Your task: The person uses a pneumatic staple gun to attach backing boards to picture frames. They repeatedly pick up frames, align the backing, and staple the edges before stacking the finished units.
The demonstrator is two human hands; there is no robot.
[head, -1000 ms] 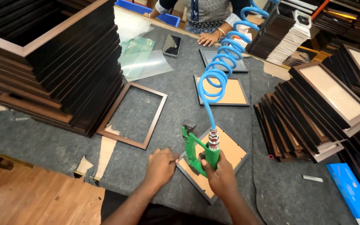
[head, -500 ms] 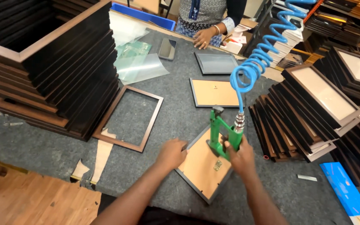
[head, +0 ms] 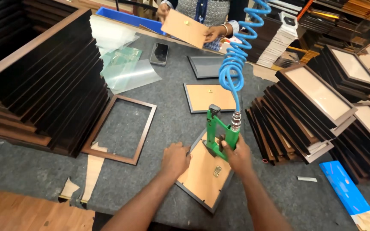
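Observation:
My right hand (head: 236,155) grips a green air-powered stapler gun (head: 217,129) fed by a coiled blue hose (head: 235,64). The gun's nose rests on the far edge of a small dark picture frame with a brown backing board (head: 204,173), lying face down in front of me. My left hand (head: 174,159) presses flat on the left edge of that frame. A small metal hanger sits on the backing near its middle.
An empty brown frame (head: 123,128) lies to the left beside a tall stack of dark frames (head: 39,81). More frame stacks (head: 317,107) lean at the right. Another backed frame (head: 208,97), clear sheets and a phone lie further back. A person opposite holds a brown board (head: 185,28).
The frame and gun have shifted right and closer to me as my view moved. The person opposite has lifted a brown board off the table.

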